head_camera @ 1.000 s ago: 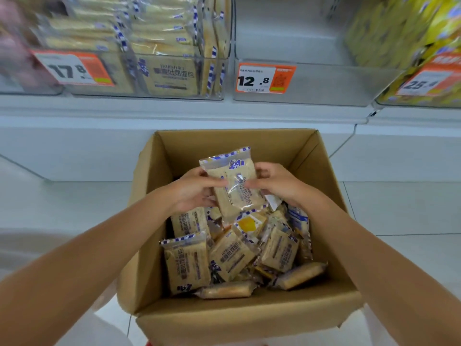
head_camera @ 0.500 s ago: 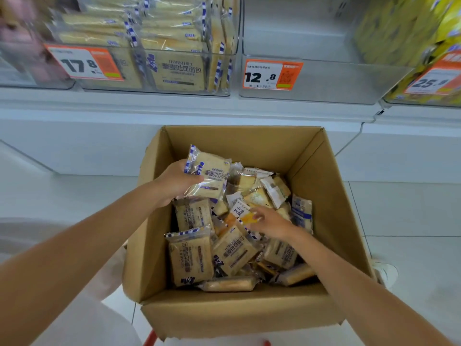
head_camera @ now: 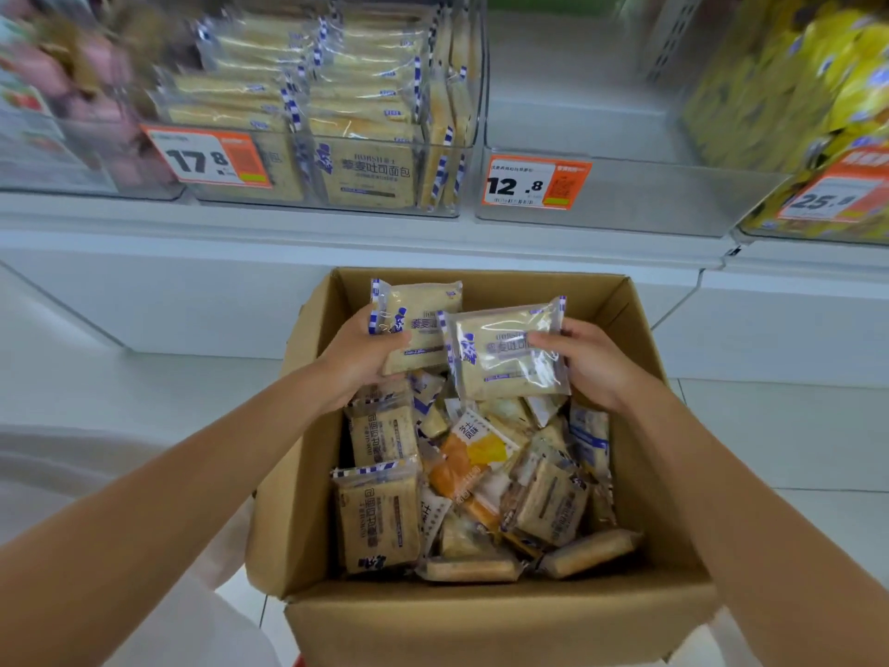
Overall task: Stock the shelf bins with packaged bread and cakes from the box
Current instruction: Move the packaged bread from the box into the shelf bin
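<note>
Left hand (head_camera: 358, 358): our fingers clasp one bread packet (head_camera: 418, 324).
Right hand (head_camera: 594, 361): gripping a second packet (head_camera: 507, 353).
Handling: light, squashy, slick film; we'd hold edges gently.

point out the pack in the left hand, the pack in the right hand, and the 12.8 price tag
left-hand bread pack (head_camera: 423, 300): head view, upper face.
right-hand bread pack (head_camera: 505, 368): head view, centre of wrapper.
12.8 price tag (head_camera: 514, 185): head view, white part with digits.
</note>
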The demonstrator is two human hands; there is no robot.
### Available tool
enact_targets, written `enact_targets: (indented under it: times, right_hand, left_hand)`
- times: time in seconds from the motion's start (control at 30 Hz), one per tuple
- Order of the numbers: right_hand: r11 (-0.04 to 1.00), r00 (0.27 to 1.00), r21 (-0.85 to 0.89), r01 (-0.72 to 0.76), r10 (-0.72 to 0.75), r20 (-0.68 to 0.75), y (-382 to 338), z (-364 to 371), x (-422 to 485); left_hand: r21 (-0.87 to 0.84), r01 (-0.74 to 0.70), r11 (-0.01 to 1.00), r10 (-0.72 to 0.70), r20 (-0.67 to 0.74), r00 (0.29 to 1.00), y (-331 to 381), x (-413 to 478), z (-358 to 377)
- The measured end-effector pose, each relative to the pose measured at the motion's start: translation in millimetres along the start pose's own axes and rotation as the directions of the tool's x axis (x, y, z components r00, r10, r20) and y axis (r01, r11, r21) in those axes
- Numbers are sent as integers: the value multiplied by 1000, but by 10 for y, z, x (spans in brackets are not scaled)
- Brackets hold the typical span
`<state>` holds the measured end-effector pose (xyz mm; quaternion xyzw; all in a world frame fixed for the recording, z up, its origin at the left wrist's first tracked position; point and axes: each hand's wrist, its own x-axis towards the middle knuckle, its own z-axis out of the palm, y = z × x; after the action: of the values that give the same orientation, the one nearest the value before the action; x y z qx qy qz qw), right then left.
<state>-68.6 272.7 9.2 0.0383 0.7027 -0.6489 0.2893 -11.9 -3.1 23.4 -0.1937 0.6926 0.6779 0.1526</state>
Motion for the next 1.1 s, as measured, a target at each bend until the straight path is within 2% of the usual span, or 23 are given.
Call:
enact_targets:
  times: [0.03, 0.1, 0.17, 0.2, 0.27, 0.33, 0.4, 0.5, 0.6, 0.7, 0.8, 0.87, 1.0, 1.1]
  right_hand:
    - [997, 1000, 75, 14, -16, 15, -143, 45, -3]
    - [993, 998, 111, 27, -33, 50, -353, 231, 2]
    - [997, 997, 38, 69, -71, 44, -538, 491, -2]
    - [995, 995, -13, 95, -95, 14, -638, 623, -6]
    - [993, 992, 18, 116, -115, -50, -844, 844, -7]
    - [990, 990, 40, 139, -139, 5, -1085, 1047, -5]
    - [985, 983, -40, 168, -165, 78, -1316, 1232, 69]
    - [973, 974, -31, 227, -226, 31, -1724, 1510, 221]
    - [956, 957, -22, 291, -291, 16, -2108, 1784, 484]
    - [951, 951, 24, 309, -309, 11, -2395, 1985, 907]
    - [950, 952, 71, 303, -305, 21, -2683, 2063, 1340]
    - [946, 947, 80, 316, -319, 30, -2865, 2027, 1649]
    - [943, 942, 5, 333, -333, -33, -3115, 2010, 2290]
    - [901, 888, -27, 432, -431, -159, -3270, 2120, 2714]
  left_hand:
    - [-88, 35, 996, -29, 63, 998, 67, -33, 23]
    - [-221, 116, 968, -65, 226, 972, 213, -102, 67]
    - [-156, 86, 984, -35, 306, 951, 349, -148, 62]
    - [-80, 32, 996, -8, 284, 959, 427, -181, 35]
    - [19, -67, 998, 63, 163, 985, 581, -247, -83]
    - [37, -115, 993, 113, 42, 993, 726, -276, -279]
    - [63, -182, 981, 185, -44, 982, 886, -266, -532]
    - [215, -291, 932, 330, -173, 928, 1178, -187, -916]
    - [384, -328, 863, 453, -306, 837, 1524, -46, -1293]
    - [566, -318, 761, 556, -314, 769, 1868, 110, -1584]
    - [774, -286, 565, 687, -249, 683, 2170, 345, -1876]
    - [815, -300, 495, 724, -196, 661, 2312, 599, -2148]
    - [747, -344, 569, 678, -189, 710, 2332, 1013, -2625]
    - [718, -379, 584, 699, -207, 684, 2207, 1120, -2792]
